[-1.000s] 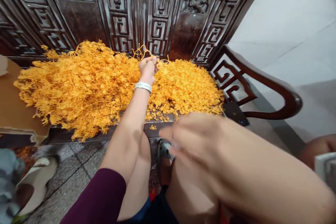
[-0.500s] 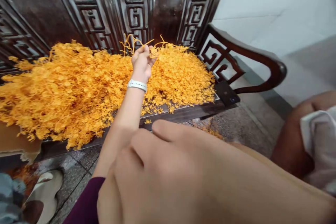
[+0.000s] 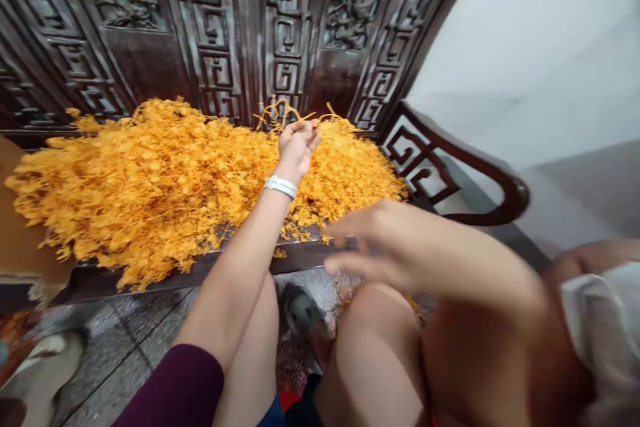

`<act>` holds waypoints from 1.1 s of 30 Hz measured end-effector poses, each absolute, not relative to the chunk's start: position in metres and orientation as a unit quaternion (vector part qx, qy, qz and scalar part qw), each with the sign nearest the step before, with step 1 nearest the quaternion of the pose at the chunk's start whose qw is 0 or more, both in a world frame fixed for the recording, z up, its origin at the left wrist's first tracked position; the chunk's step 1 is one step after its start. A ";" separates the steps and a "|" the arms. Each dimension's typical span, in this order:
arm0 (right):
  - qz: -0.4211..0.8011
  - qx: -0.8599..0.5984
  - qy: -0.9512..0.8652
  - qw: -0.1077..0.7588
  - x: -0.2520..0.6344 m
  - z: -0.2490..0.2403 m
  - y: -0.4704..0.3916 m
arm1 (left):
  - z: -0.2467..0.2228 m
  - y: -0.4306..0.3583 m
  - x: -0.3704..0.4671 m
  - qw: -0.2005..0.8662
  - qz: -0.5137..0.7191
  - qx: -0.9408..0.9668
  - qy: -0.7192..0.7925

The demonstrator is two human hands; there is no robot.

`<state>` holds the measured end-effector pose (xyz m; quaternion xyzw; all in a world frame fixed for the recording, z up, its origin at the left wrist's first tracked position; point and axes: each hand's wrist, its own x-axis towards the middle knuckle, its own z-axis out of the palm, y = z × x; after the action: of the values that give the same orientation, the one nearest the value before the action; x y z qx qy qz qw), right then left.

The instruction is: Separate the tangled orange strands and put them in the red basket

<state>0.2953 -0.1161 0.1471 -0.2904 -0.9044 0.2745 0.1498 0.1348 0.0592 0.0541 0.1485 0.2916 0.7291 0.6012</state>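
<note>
My left hand point(image 3: 296, 150), with a white wristband, reaches over the heap of bright orange dried flowers point(image 3: 160, 180). Its fingers are closed around bare orange stems point(image 3: 283, 107) that fork upward at the back of the heap; the flower heads of this bunch blend into the pile to its right. My right hand point(image 3: 377, 243) hangs in front of the bench, right of my left forearm, smeared by motion. Its fingers are stretched out and apart, with nothing visible in them.
The flowers lie on a dark wooden bench point(image 3: 310, 255) with a carved back point(image 3: 135, 60) and a curved armrest point(image 3: 480, 167). Torn cardboard point(image 3: 30, 253) sits at the left. Another person's bent limb point(image 3: 595, 257) with whitish cloth is at right. Orange bits litter the tiled floor.
My right hand has dropped away from close before the camera, its fingers now spread toward the bench. My left hand keeps its hold on the stems. The view has shifted, showing my knees.
</note>
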 end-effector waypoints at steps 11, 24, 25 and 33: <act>0.601 -0.461 -0.447 0.476 0.280 0.037 0.013 | 0.037 0.041 0.169 0.626 0.704 0.222 0.250; 0.675 -0.338 -0.565 0.333 0.302 0.014 -0.003 | 0.020 0.066 0.185 0.587 0.700 0.231 0.335; 0.688 -0.302 -0.600 0.275 0.300 0.013 -0.008 | 0.019 0.071 0.182 0.578 0.710 0.219 0.337; 0.702 -0.179 -0.686 0.069 0.279 0.002 -0.025 | -0.004 0.101 0.131 0.566 0.729 0.147 0.355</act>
<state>0.2794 -0.0253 0.0019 -0.1786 -0.6857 0.7023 0.0685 0.1313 0.1010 -0.0042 0.1470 0.3548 0.7292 0.5664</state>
